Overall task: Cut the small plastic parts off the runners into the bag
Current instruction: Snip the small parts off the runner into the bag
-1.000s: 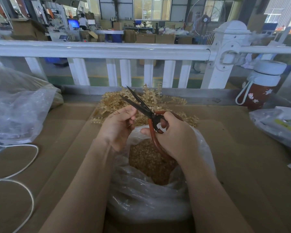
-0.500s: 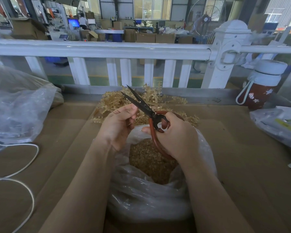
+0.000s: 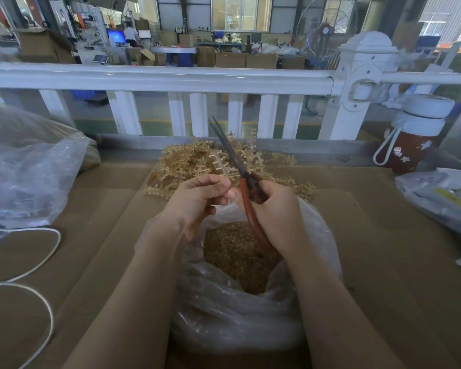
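Scissors point(image 3: 244, 179), blades nearly closed, are being gripped by the right hand point(image 3: 273, 209) at centre frame while the left hand point(image 3: 197, 198) is pinching a runner point(image 3: 222, 166) above the bag point(image 3: 240, 315), risking nicked fingertips or parts flying past.

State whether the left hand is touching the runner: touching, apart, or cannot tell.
Touching. The head view shows the left hand pinching the end of the runner between thumb and fingertips, above the bag.

Amber runner point(image 3: 221, 163) against closed red-handled scissors point(image 3: 246, 187), above clear bag point(image 3: 250, 323) of parts point(image 3: 237, 251)
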A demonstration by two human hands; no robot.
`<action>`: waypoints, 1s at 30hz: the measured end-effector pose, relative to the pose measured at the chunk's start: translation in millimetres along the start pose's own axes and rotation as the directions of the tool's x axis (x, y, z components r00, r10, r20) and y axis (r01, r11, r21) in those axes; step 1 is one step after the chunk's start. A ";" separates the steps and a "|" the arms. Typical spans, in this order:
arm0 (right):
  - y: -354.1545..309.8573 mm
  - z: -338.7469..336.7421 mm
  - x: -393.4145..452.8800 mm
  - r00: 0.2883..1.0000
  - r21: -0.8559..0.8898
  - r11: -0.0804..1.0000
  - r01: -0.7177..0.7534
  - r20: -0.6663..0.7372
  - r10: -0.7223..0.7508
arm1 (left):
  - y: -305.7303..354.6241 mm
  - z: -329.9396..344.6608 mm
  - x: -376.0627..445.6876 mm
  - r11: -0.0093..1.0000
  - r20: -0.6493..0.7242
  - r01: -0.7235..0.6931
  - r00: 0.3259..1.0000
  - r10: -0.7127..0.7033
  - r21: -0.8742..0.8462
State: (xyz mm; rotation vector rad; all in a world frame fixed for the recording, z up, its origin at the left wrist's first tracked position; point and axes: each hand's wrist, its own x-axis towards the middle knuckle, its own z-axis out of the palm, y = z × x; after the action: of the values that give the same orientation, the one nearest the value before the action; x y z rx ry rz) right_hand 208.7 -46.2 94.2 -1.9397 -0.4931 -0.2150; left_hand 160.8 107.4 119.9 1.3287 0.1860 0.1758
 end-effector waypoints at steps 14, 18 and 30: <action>2.1 1.2 1.0 0.995 -0.209 0.977 0.052 -0.074 -0.069 | 2.4 3.8 0.2 1.000 -0.131 -0.017 0.991 0.015 -0.007; 3.7 0.6 0.9 0.993 -0.227 0.972 0.061 -0.081 -0.081 | 3.2 4.0 -2.2 0.993 -0.118 -0.066 0.992 0.054 -0.098; 1.6 -2.8 -3.2 0.997 -0.325 0.943 0.070 0.045 -0.058 | 3.3 -3.8 3.4 0.963 -0.068 -0.178 0.984 0.167 -0.204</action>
State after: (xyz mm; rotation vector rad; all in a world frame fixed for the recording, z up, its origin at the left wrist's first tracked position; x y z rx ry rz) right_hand 206.8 -50.0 92.9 -2.2558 -0.5722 -0.3218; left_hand 163.2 112.5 122.2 1.1307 0.0907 0.3677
